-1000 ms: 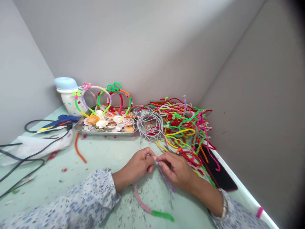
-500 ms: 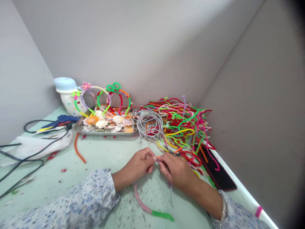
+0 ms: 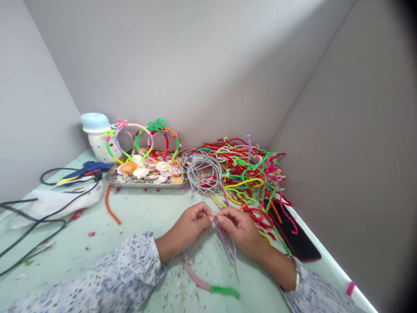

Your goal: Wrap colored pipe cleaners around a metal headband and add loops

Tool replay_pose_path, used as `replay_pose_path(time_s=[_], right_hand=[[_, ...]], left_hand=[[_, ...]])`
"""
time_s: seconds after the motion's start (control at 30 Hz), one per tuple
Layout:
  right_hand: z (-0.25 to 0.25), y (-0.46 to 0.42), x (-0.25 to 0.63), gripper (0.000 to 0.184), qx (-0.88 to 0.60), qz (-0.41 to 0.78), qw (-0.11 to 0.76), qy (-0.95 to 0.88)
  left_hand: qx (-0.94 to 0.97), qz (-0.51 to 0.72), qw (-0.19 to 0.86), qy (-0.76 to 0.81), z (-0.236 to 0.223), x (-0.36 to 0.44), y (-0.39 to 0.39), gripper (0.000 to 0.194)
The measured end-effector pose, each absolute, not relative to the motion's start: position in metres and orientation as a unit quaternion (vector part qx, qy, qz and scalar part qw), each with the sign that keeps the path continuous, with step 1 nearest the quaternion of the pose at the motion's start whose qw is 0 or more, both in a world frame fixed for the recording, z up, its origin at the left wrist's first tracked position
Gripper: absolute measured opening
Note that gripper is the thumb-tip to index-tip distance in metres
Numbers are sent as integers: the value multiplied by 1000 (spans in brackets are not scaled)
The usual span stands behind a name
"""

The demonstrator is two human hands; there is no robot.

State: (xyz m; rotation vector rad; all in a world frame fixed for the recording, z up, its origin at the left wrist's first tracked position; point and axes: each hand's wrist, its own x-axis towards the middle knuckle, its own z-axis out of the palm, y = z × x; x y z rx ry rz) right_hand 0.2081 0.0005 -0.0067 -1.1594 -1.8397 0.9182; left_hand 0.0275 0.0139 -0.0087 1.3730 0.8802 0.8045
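On the far left I'm seeing a black cord looping over a white plastic bag, with a blue tool lying just behind. A white container is wearing its pale blue lid and showing small printed stars and dots as its only marking I can make out. A loose orange strip is lying in front of a metal tray that is holding shells, while fuzzy hoops are standing upright above them. The left hand is pinching, thumb against finger, and a pink-and-green strip is trailing out below it. A coil of grey wire is resting beyond. Between the fingertips, as far as I can tell at this size, an orange stem is being gripped by both hands. The right hand is pinching too, with a purple strip hanging beside it. Red-handled scissors are lying near a tangled heap of coloured stems, and a black slab is edging the table's right side.
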Motion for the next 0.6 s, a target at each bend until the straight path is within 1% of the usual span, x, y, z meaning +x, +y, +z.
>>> replay_pose_path(time_s=[0.07,0.13,0.27,0.37,0.47,0.6], right_hand=[[-7,3,209,22,-454,415,410,-674],[-8,5,210,23,-457,450,426,-638],[-8,7,211,23,-452,454,428,-637],[-7,6,210,24,-442,464,412,-648],[-6,5,209,27,-425,522,390,-628],[-5,4,211,31,-404,575,377,-603]], left_hand=[[604,376,588,384,-9,28,12,13],[610,389,573,385,-8,28,11,13],[616,401,561,380,-8,27,10,12],[619,418,547,377,-7,27,9,10],[636,425,525,373,-3,27,5,12],[684,421,464,375,4,28,-1,16]])
